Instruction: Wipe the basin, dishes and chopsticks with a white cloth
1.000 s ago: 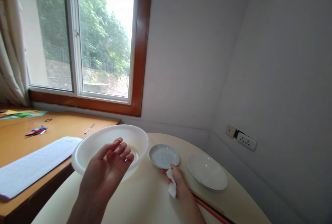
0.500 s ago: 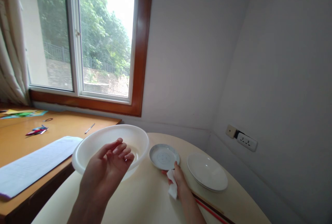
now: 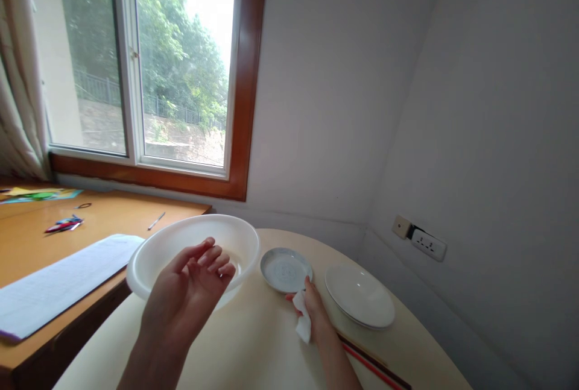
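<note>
My left hand [image 3: 192, 287] is raised palm up in front of the white plastic basin [image 3: 244, 233]. Its fingers curl loosely, with nothing in them. A crumpled white tissue [image 3: 303, 322] hangs from my right hand [image 3: 315, 311], whose fingers are closed around it. That hand's fingertips reach the near right rim of a small pale plate with a faint blue pattern [image 3: 284, 269]. I cannot tell whether they grip the rim or just touch it. Right of the hand sits a stack of white plates [image 3: 359, 296].
Chopsticks [image 3: 373, 361], one red, lie beneath my right forearm on the round cream table [image 3: 244, 354]. An orange desk [image 3: 117, 209] on the left bears a white sheet [image 3: 67, 284], a pen [image 3: 156, 221] and small items. A wall with a socket [image 3: 428, 244] rises behind.
Both hands and the plates keep almost the same places. The whole view has shifted very slightly, and the tissue hangs a little differently in my right hand.
</note>
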The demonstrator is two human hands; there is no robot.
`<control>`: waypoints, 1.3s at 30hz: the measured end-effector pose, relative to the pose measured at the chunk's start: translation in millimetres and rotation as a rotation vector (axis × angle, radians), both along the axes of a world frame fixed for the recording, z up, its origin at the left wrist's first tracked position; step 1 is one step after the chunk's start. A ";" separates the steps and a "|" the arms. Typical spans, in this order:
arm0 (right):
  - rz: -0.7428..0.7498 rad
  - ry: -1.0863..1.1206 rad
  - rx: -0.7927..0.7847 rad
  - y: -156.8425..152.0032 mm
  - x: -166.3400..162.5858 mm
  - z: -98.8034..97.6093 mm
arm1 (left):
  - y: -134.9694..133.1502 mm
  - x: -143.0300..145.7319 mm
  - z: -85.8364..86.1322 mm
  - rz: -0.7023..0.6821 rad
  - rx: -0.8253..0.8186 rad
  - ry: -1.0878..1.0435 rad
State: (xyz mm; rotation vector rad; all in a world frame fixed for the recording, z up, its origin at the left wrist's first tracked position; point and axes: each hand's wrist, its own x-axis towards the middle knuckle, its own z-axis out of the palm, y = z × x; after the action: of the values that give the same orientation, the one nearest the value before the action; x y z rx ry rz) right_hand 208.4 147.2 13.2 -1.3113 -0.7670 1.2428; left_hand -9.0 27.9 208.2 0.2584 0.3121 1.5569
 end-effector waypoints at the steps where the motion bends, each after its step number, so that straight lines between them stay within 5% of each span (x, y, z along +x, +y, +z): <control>1: 0.000 -0.011 -0.015 -1.5 -0.7 2.0 | -0.2 -0.3 0.2 0.001 0.000 0.000; 12: -0.028 -0.153 0.061 -36.3 -5.6 21.9 | -10.3 -3.2 4.8 -0.030 0.032 -0.007; 18: 0.017 -1.012 0.055 -78.2 42.2 13.2 | -16.9 -8.5 9.3 -0.042 0.047 -0.031; 21: 0.018 -1.163 -0.085 -97.2 72.6 5.6 | -18.6 -11.3 9.8 -0.052 0.059 -0.042; 26: 0.039 -1.266 -0.168 -108.9 94.9 5.1 | -21.9 -14.1 10.1 -0.059 0.078 -0.045; 39: -0.017 -1.386 -0.159 -147.3 82.5 -9.9 | -25.0 -17.5 10.6 -0.079 0.114 -0.072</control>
State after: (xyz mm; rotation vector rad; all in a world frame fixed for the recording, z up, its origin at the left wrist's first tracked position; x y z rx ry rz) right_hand 290.9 -0.1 3.3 -2.2716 -1.5830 0.1931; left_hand -26.5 2.9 218.8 0.2996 0.1553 1.5046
